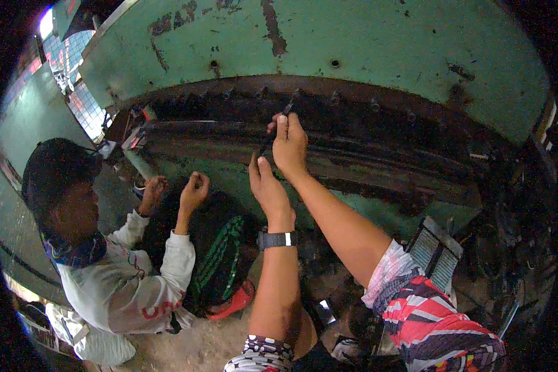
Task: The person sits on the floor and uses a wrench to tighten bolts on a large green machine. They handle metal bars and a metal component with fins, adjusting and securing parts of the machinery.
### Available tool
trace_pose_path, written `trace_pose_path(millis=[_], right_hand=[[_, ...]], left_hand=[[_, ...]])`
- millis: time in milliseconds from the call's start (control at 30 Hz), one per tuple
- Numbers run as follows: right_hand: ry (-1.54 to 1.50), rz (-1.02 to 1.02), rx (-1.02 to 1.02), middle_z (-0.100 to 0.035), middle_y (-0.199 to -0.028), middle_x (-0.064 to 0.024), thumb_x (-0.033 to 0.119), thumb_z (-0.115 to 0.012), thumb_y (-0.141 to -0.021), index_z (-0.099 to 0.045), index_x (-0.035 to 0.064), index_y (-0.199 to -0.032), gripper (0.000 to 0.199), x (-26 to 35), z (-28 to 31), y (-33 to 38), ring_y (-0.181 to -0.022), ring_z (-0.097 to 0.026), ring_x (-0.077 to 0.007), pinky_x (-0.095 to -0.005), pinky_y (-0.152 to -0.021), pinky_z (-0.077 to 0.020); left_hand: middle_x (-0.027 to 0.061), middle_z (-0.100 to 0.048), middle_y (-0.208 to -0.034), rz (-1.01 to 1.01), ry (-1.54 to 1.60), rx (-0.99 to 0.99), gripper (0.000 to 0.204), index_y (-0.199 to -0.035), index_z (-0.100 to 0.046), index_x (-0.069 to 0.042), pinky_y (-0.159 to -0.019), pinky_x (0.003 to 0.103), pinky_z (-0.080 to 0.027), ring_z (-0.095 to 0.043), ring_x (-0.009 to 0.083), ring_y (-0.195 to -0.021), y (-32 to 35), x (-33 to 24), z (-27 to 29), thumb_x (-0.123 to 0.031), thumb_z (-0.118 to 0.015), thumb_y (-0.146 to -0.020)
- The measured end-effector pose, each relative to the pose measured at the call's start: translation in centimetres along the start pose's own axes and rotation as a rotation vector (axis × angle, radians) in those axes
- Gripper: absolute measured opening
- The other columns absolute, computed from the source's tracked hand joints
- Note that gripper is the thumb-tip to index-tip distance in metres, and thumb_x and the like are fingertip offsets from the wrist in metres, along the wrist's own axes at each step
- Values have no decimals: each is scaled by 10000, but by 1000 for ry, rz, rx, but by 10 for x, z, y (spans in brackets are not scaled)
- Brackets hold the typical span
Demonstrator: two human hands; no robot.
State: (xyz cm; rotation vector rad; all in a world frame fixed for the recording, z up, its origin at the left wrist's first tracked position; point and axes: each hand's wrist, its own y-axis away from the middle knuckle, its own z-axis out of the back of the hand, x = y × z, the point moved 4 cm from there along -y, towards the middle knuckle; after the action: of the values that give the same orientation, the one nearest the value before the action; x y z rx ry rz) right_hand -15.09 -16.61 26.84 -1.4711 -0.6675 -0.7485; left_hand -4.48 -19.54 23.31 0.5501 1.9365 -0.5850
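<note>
While one co-worker point(99, 248) at the left holds two hands point(193, 193) raised, one slim dark tool point(288, 108) slants upward before the green panel point(384, 37), its upper end close to one of at least six bolts point(336, 97) below two round holes point(335, 63). The right hand point(291, 146) is clamped on the tool, its forearm point(344, 223) stretched up and leftward; the left hand point(268, 183), above one dark wristband point(277, 240), points upward by the lower end, its grip impossible to tell.
</note>
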Motion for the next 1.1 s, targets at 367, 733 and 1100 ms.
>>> trace_pose_path(millis=[367, 733, 1100], right_hand=[[-401, -214, 482, -624, -790, -68, 646, -296, -1013, -553, 67, -852, 654, -50, -10, -9, -759, -601, -176, -359, -718, -477], [-446, -151, 239, -496, -578, -46, 668, -306, -1005, -468, 51, -651, 729, -45, -31, 8, -556, -500, -166, -342, -559, -426], [368, -15, 362, -628, -652, -149, 619, -422, -991, -616, 15, -736, 683, -4, 57, -17, -655, -632, -322, -483, -659, -485]], left_hand=[[163, -512, -1413, 11, 103, 15, 458, -1402, -467, 44, -1106, 378, -335, -474, 264, -1307, -4, 13, 1, -250, -441, -1052], [197, -408, -1510, -46, -29, 108, 589, -1476, -369, 35, -1139, 386, -300, -400, 301, -1390, -14, 24, 7, -373, -411, -1053], [185, -641, -1232, -121, -236, 434, 733, -1319, -567, 35, -997, 402, -438, -582, 276, -1154, 28, 11, -57, -609, -447, -989]])
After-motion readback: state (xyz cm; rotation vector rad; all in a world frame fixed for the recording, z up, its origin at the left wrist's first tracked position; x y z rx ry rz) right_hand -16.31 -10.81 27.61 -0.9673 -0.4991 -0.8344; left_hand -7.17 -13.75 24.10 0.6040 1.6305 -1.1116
